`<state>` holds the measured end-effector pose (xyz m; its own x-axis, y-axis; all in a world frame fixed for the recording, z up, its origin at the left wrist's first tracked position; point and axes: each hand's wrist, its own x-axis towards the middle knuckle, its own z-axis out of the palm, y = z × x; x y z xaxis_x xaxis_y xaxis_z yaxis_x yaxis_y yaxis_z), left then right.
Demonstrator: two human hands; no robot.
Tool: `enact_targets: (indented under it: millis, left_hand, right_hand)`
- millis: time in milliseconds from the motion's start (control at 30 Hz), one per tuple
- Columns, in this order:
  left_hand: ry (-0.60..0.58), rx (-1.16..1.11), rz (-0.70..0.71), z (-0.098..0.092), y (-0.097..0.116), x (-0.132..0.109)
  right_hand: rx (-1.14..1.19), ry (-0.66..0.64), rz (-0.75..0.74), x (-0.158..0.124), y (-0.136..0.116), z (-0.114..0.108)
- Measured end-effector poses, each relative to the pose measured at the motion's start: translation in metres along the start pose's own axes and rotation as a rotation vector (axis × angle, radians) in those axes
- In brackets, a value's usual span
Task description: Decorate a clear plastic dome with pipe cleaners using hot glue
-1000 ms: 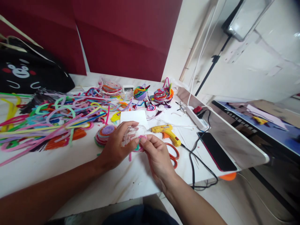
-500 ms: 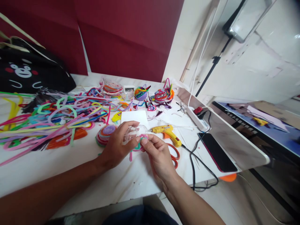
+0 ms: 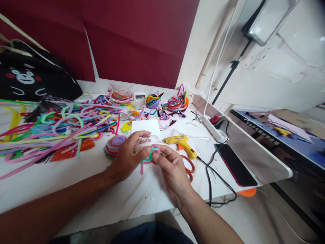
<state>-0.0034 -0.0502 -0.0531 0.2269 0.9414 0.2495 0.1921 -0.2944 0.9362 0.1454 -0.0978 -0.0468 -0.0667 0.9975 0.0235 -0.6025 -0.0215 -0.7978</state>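
My left hand (image 3: pixel 128 154) is wrapped round a clear plastic ball half (image 3: pixel 147 140), thumb on its near side. Pink and green pipe cleaners (image 3: pixel 152 154) lie against the near side of this clear piece. The fingertips of my right hand (image 3: pixel 170 162) pinch the pipe cleaners at their right edge. One pink end hangs below. Just past the right hand lies a yellow glue gun (image 3: pixel 188 147), its nozzle toward the clear piece. Orange-handled scissors (image 3: pixel 189 166) are partly hidden behind that hand. A coiled pipe-cleaner dome (image 3: pixel 113 145) rests left of my left hand.
A heap of loose pipe cleaners (image 3: pixel 68 128) covers the table's left side. Finished-looking colourful balls (image 3: pixel 175 103) stand at the back. A power strip (image 3: pixel 214 128), black cord (image 3: pixel 208 169) and phone (image 3: pixel 236 164) lie to the right. A white card (image 3: pixel 146 127) sits behind my hands.
My right thumb has shifted slightly down and off the pipe cleaners, so more of the green and pink shows. The left hand keeps its hold on the clear piece.
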Motion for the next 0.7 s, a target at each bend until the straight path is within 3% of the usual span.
enact_targets:
  millis: [167, 367, 700]
  left_hand:
    - [-0.019, -0.02, -0.042, 0.0, 0.006, 0.001]
    - [0.011, -0.084, -0.093, 0.002, 0.016, 0.001]
    - [-0.137, -0.185, -0.064, -0.002, 0.001, 0.007]
  right_hand:
    - [-0.024, 0.056, 0.001, 0.001, 0.0, -0.001]
    - [0.004, 0.033, -0.034, 0.006, -0.001, -0.001]
    - [0.05, 0.056, -0.07, 0.012, -0.004, -0.005]
